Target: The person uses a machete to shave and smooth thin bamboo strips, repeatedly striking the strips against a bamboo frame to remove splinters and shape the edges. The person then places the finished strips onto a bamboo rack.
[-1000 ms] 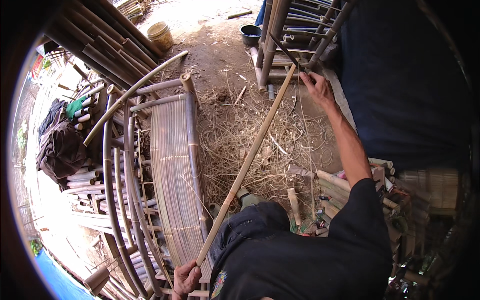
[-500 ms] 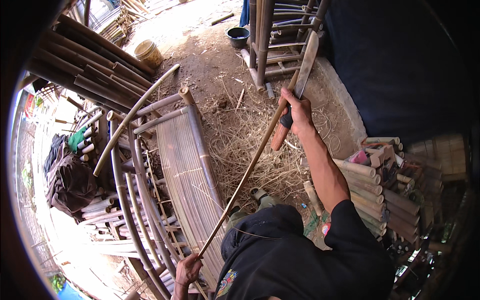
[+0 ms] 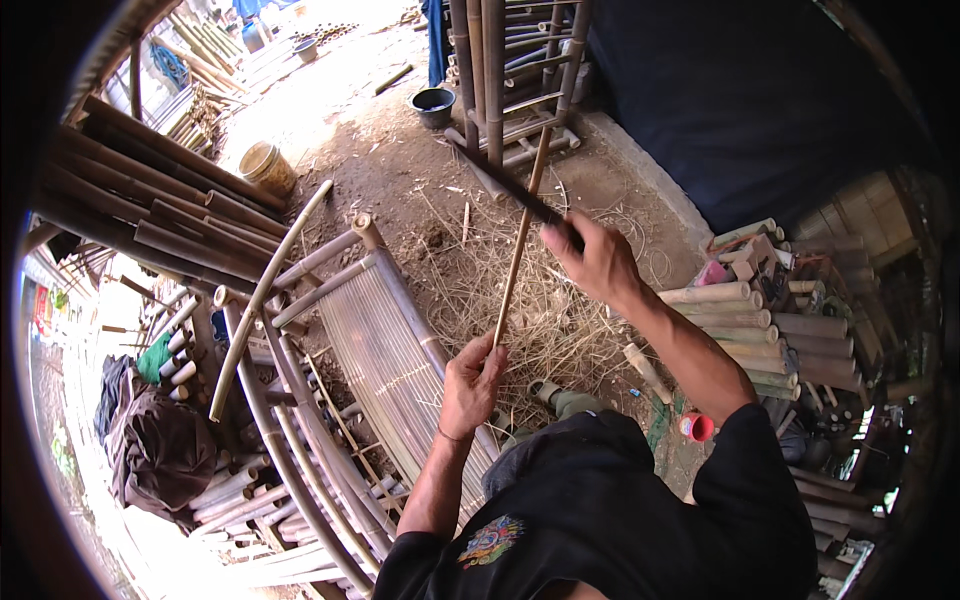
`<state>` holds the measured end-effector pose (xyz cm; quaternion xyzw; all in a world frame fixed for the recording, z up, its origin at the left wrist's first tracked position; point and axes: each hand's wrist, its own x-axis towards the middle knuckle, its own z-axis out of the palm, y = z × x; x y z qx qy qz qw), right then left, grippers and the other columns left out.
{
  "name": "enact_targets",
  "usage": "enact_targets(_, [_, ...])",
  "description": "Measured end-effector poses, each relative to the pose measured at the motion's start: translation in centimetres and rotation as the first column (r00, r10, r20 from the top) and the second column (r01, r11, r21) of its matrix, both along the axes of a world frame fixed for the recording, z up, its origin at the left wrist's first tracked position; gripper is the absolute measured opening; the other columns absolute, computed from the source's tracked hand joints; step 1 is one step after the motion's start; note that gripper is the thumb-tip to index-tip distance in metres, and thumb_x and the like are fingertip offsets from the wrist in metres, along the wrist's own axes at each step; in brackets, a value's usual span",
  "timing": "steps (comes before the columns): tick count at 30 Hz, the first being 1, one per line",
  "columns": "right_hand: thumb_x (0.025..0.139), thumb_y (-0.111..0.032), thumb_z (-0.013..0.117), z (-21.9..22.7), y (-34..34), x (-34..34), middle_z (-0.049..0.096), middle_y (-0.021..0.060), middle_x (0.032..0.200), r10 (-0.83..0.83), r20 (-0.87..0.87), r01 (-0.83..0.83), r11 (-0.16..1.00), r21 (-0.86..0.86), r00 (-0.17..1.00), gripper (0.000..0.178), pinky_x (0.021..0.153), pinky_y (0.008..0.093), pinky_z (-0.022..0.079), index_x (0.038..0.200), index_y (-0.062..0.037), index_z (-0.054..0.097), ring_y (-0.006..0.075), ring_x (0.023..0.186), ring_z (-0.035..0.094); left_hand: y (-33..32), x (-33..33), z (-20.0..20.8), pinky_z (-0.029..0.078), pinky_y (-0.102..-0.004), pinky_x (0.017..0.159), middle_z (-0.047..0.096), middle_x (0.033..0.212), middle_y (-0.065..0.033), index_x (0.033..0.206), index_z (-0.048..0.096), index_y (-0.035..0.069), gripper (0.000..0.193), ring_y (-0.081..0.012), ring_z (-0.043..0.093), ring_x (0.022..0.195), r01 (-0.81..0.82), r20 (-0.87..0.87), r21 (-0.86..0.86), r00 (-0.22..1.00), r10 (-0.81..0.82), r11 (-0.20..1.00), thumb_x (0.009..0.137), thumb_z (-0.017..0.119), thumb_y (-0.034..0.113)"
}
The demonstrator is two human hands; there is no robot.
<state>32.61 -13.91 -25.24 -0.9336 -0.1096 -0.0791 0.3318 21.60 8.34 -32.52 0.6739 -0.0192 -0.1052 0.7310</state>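
We now grip thin bamboo strip (image 3: 518,245) higher up than 0.5 s ago: left hand (image 3: 470,385) closed on lower end. Right hand (image 3: 598,262) clasps dark blade (image 3: 512,190), now laid across strip, above shavings (image 3: 545,320). Judgement: shaving stroke set up.

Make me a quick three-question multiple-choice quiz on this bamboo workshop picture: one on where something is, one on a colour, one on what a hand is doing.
1. Where is the slatted bamboo frame?
A. To the person's left
B. Hung overhead
C. On the lap

2. What colour is the small cup on the ground?
A. Green
B. Red
C. White

3. What is the left hand doing?
A. Hanging empty
B. Gripping the thin bamboo strip
C. Holding the dark blade

Answers: 1 A, it lies left of the knees. 2 B, it shows red by the right arm. 3 B, fingers wrap the strip's lower end; the right hand has the blade.
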Motion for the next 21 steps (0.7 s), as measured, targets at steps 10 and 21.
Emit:
enact_targets(10, [0.087,-0.064,0.058,-3.2,2.0,-6.6,0.055,0.004,0.06,0.266,0.381,-0.143,0.937,-0.32,0.885,0.054,0.046,0.037,0.048,0.084,-0.0106,0.052,0.0194,0.05,0.057,-0.1,-0.6,2.0,0.045,-0.0327,0.059,0.053,0.074,-0.0102,0.116,0.061,0.0,0.025,-0.0183,0.052,0.063,-0.235,0.411,0.368,0.909,0.07,0.9,0.093,0.057,0.006])
enact_targets(21, [0.091,-0.072,0.039,6.2,-11.6,3.8,0.063,0.0088,0.064,-0.498,0.108,0.509,0.852,-0.126,0.86,0.072,0.055,0.041,0.048,0.083,-0.0065,0.066,0.0237,0.058,0.061,2.7,-8.4,0.0,0.046,-0.0298,0.057,0.055,0.068,-0.0044,0.131,0.058,0.004,0.04,-0.0133,0.054,0.061,-0.097,0.319,0.332,0.948,-0.015,0.938,0.091,0.061,0.006])
